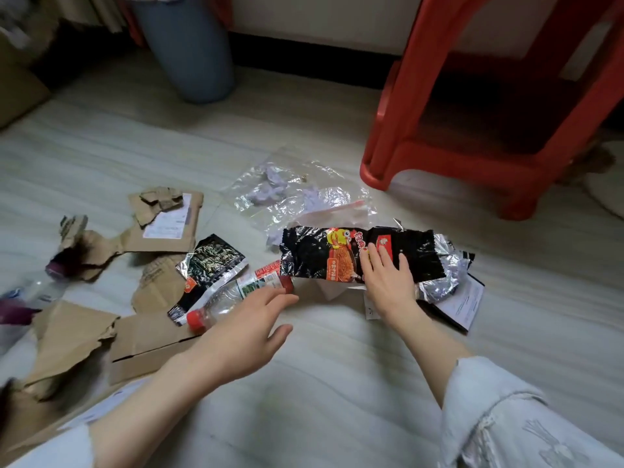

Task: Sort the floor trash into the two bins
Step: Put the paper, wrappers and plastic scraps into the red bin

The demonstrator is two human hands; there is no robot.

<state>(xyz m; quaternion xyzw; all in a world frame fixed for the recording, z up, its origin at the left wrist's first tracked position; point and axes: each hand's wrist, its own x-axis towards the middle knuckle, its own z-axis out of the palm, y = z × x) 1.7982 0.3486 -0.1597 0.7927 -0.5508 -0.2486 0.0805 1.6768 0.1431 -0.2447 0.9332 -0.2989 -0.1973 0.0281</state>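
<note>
The right hand lies with straight, slightly spread fingers flat on one long black snack wrapper. The left hand hovers with relaxed, parted fingers at one clear plastic bottle (red cap, lying on its side). Under the bottle lies a second, smaller black wrapper. Beyond them is one clear plastic bag; several torn cardboard pieces lie left. One grey-blue bin stands upright by the wall, beside one red stool.
</note>
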